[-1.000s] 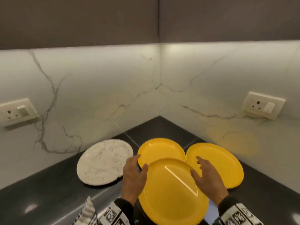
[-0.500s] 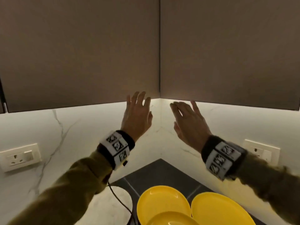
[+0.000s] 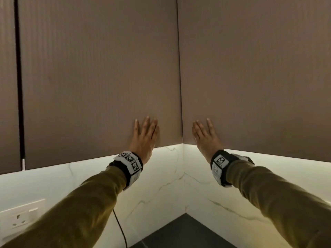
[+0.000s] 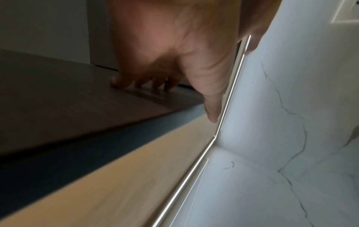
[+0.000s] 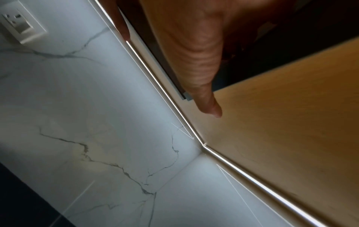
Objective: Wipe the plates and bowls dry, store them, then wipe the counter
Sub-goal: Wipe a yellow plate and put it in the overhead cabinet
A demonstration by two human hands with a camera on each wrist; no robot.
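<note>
Both my hands are raised to the brown upper cabinets in the corner. My left hand (image 3: 145, 133) lies flat with straight fingers against the left cabinet door (image 3: 100, 83), close to its lower right corner. My right hand (image 3: 206, 135) lies flat the same way on the right cabinet door (image 3: 254, 77). In the left wrist view the fingertips (image 4: 124, 83) touch the door face and the thumb (image 4: 211, 110) points down past its lower edge. The right wrist view shows the thumb (image 5: 209, 106) below the cabinet underside. No plates or bowls are in view now.
White marble backsplash (image 3: 161, 190) runs below the cabinets, lit by a strip under them. A wall socket (image 3: 19, 217) sits low at the left. A corner of the dark counter (image 3: 186, 231) shows at the bottom, with a thin black cable (image 3: 120, 228) hanging down.
My hands left the yellow plates on the counter and rose to the cabinet doors, now flat against them. The view tilted up, so the plates dropped out of sight.
</note>
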